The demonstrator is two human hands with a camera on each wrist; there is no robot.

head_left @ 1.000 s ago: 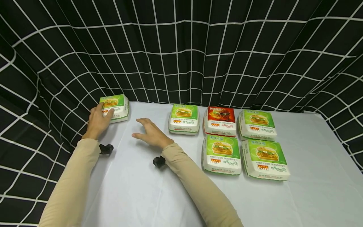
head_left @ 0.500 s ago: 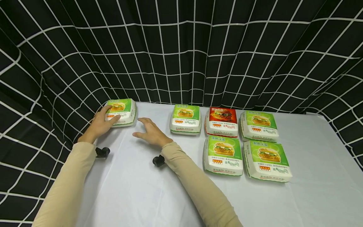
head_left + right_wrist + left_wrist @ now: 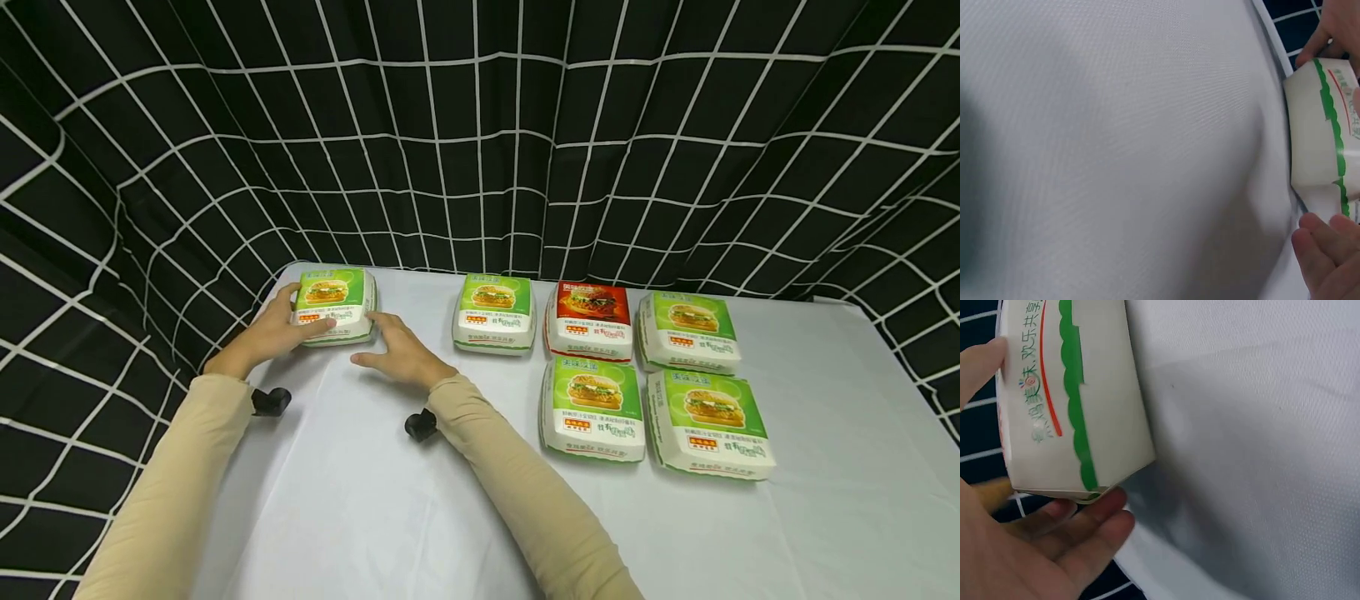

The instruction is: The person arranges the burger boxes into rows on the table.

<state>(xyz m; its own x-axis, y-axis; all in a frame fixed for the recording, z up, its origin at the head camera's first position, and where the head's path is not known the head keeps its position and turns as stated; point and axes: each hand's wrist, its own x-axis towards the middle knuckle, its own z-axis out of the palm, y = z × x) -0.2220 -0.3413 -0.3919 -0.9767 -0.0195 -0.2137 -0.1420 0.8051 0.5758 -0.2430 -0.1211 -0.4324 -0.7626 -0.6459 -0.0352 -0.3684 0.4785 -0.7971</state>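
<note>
A green-and-white burger box [image 3: 330,293] sits at the back left of the white table. My left hand [image 3: 266,335] is against it: the fingers [image 3: 1107,519] lie extended along its left side, and the thumb rests by the front edge of the lid. Across from it, my right hand [image 3: 403,354] has its fingers loosely spread, the index fingertip right at the box's right side. In the right wrist view the box [image 3: 1316,131] shows between both hands, with the right fingertips [image 3: 1313,222] beside its near corner.
To the right stands a green burger box [image 3: 495,315], then a red one [image 3: 588,315] and another green one [image 3: 690,333]. Two more green boxes, a left one [image 3: 592,410] and a right one [image 3: 711,423], sit in front. A black grid-patterned curtain [image 3: 480,142] hangs behind the table [image 3: 360,508].
The burger box at the left has slid right and slightly nearer, with my left hand moving along with it. My right hand has stayed nearly in place, so the box is now beside its fingertips.
</note>
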